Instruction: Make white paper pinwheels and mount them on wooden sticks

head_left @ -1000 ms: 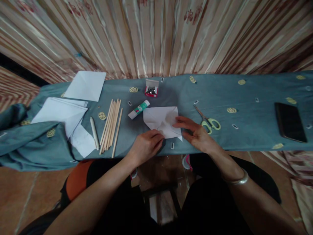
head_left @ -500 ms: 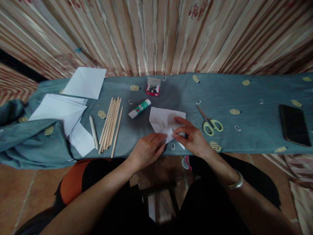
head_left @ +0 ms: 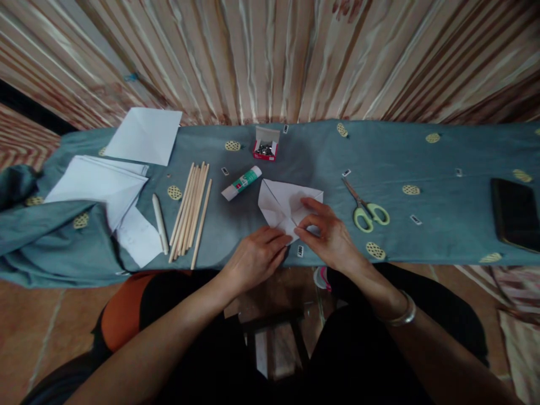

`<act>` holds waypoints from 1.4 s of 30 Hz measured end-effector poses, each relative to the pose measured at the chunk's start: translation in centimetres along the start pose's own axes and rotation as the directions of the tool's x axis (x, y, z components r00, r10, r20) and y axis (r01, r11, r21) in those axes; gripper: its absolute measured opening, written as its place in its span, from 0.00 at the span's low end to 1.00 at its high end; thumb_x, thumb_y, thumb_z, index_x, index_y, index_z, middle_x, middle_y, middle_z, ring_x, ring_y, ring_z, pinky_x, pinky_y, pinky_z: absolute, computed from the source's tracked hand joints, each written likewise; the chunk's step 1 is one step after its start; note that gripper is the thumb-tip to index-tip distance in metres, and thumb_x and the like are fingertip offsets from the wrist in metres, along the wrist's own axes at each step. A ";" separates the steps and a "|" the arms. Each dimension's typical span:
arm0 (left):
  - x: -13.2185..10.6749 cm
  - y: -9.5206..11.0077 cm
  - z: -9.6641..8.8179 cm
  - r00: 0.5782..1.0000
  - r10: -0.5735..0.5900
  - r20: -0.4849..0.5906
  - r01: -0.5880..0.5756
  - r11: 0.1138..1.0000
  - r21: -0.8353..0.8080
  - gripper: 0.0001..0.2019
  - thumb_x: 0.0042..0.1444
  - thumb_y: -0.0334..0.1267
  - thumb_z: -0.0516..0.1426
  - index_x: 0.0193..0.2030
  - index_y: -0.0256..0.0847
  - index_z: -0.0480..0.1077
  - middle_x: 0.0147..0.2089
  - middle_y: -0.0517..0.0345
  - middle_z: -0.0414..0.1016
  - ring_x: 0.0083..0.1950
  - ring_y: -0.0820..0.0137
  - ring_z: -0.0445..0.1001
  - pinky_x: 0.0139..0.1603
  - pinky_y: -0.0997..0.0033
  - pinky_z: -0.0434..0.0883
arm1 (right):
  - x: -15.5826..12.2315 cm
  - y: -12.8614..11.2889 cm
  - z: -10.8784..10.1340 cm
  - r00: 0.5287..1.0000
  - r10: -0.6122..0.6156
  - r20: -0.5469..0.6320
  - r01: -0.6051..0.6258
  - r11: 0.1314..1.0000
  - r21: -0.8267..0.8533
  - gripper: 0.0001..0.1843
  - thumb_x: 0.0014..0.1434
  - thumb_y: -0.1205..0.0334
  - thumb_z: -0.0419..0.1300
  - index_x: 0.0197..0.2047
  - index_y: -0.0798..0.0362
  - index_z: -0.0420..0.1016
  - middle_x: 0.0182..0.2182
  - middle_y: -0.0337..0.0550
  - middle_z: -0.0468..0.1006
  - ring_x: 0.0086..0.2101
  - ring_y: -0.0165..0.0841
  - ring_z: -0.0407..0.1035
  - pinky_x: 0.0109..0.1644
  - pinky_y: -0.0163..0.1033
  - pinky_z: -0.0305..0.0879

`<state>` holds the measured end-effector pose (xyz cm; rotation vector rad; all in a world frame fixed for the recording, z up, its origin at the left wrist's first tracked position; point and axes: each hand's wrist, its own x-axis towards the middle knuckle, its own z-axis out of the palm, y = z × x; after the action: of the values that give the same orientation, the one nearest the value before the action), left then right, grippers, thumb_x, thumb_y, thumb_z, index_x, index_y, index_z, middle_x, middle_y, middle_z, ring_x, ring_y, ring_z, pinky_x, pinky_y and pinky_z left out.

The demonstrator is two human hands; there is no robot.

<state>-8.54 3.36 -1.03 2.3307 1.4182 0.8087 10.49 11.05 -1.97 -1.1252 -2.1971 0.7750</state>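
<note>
A white sheet of paper [head_left: 291, 197] with cut diagonals lies on the cloth-covered table in front of me. At its lower edge my left hand [head_left: 257, 256] presses with fingers closed on the paper. My right hand [head_left: 327, 236] pinches the paper's near part between thumb and index finger, the other fingers curled above it. Both hands hide part of the near corners. Just beyond the paper's left side lies a glue stick [head_left: 242, 183]. Green-handled scissors [head_left: 366, 209] rest to the right of my right hand.
A small red box [head_left: 265, 151] of metal pins stands open at the back. Wooden sticks [head_left: 189, 214] and a white pen-like stick [head_left: 160, 224] lie left. Paper sheets [head_left: 95, 183] and a square sheet [head_left: 145, 136] are farther left. A phone [head_left: 512, 214] lies far right.
The paper's near corner, raised between my fingers before, is now folded down toward the middle of the sheet. My hands stay at its near edge; the view has shifted slightly.
</note>
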 end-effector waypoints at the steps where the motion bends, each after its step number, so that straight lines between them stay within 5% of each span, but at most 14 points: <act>1: 0.0 0.0 0.0 1.000 -0.004 -0.004 0.004 1.000 -0.006 0.11 0.63 0.32 0.53 0.48 0.34 0.73 0.44 0.48 0.78 0.44 0.65 0.76 0.45 0.63 0.78 | 0.0 0.0 0.0 1.000 0.001 -0.002 -0.001 1.000 -0.002 0.05 0.56 0.62 0.62 0.28 0.46 0.74 0.57 0.39 0.70 0.58 0.43 0.65 0.62 0.58 0.63; 19: 0.2 -0.1 -0.1 0.998 -0.058 0.038 0.060 0.997 -0.042 0.10 0.63 0.32 0.52 0.47 0.36 0.74 0.44 0.49 0.78 0.45 0.65 0.77 0.47 0.63 0.77 | 0.3 -0.5 0.4 1.000 0.004 -0.017 -0.005 0.999 -0.048 0.06 0.56 0.62 0.61 0.27 0.50 0.71 0.57 0.49 0.71 0.57 0.44 0.65 0.61 0.57 0.60; 42: 0.3 -0.2 0.0 0.998 -0.044 0.038 0.045 0.998 -0.033 0.10 0.63 0.31 0.52 0.45 0.35 0.74 0.43 0.50 0.77 0.44 0.65 0.76 0.46 0.63 0.77 | 0.1 -0.5 0.4 1.000 -0.001 -0.009 0.000 0.998 -0.069 0.04 0.57 0.62 0.60 0.30 0.47 0.70 0.57 0.45 0.70 0.58 0.44 0.65 0.61 0.56 0.63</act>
<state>-8.55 3.73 -1.05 2.2692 1.4245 0.7670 9.89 10.83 -1.90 -1.1595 -2.2323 0.6974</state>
